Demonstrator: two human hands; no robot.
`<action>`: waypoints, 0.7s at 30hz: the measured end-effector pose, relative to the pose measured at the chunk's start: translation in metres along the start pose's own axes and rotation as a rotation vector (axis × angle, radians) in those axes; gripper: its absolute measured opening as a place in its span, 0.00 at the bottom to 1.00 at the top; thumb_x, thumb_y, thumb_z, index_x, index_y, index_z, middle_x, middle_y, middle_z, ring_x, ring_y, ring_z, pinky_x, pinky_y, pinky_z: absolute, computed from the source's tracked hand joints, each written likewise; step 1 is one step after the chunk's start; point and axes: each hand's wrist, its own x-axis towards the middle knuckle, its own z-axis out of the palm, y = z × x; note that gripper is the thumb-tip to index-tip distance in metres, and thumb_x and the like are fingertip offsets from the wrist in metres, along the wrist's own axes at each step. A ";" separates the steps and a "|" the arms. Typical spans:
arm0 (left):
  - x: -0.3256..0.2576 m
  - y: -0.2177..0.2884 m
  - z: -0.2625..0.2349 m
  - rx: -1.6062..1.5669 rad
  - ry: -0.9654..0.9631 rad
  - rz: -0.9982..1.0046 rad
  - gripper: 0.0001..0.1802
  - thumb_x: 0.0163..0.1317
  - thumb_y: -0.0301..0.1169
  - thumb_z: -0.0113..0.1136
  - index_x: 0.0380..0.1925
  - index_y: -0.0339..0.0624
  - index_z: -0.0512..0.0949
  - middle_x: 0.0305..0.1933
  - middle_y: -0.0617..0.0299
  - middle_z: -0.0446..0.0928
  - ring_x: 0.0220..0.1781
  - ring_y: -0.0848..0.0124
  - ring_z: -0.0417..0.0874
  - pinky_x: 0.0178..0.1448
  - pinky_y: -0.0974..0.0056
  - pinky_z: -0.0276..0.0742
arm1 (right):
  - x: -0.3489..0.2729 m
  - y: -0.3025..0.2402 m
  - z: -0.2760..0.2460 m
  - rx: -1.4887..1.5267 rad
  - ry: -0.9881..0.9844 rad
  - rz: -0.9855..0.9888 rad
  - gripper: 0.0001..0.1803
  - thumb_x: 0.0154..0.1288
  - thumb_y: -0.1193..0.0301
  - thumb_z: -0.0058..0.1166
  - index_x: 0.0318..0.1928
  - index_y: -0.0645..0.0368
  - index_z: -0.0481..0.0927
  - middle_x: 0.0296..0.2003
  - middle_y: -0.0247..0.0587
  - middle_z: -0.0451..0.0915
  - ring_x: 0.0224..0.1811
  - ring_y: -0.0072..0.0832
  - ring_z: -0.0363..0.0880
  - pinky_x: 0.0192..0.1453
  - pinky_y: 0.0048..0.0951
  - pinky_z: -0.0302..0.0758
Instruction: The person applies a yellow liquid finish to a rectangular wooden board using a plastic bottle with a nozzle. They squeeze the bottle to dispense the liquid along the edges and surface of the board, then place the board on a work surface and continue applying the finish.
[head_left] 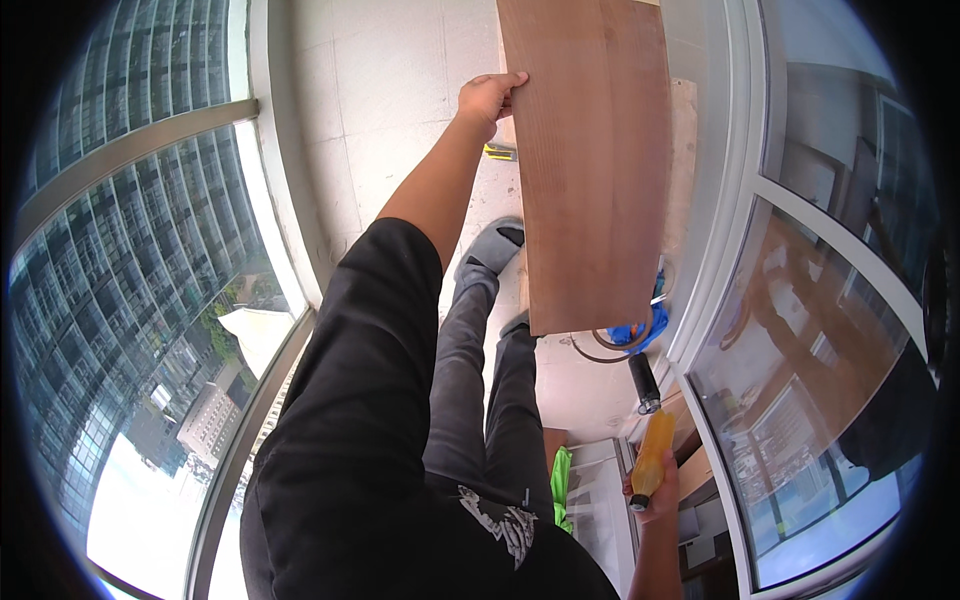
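The left hand (488,97) grips a smooth brown wooden plank's (590,160) edge; the right hand (655,492) clasps what looks like an orange-handled tool (650,440).

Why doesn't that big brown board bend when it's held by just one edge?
The wooden board is probably stiff: its edges look straight though only the left hand grips its side. It may be fairly light, since one hand holds it. Being long and held at one edge, it could easily swing or tip. The right hand holds a yellow-handled tool.

I see one head-worn fisheye view, looking steeply down the person's body to the tiled floor (400,110), with windows curving along both edges.
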 end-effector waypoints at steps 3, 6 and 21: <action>-0.019 -0.010 -0.006 -0.043 0.098 0.101 0.25 0.64 0.39 0.63 0.57 0.33 0.77 0.54 0.55 0.81 0.56 0.64 0.80 0.60 0.60 0.72 | 0.002 -0.007 0.002 0.043 -0.102 0.016 0.32 0.73 0.42 0.46 0.56 0.59 0.73 0.25 0.42 0.80 0.19 0.34 0.81 0.23 0.32 0.79; -0.055 -0.039 -0.010 0.038 0.113 0.200 0.32 0.68 0.43 0.51 0.67 0.34 0.71 0.68 0.51 0.74 0.70 0.61 0.71 0.74 0.56 0.60 | 0.006 -0.015 0.013 0.031 -0.145 -0.027 0.33 0.74 0.42 0.44 0.57 0.60 0.73 0.25 0.42 0.79 0.20 0.34 0.81 0.23 0.33 0.79; -0.107 -0.058 0.022 -0.174 -0.004 0.057 0.38 0.72 0.39 0.47 0.76 0.33 0.53 0.80 0.49 0.55 0.83 0.58 0.50 0.82 0.58 0.44 | 0.015 -0.032 0.040 -0.023 -0.203 -0.065 0.32 0.76 0.44 0.41 0.58 0.63 0.71 0.26 0.42 0.78 0.19 0.34 0.79 0.23 0.32 0.77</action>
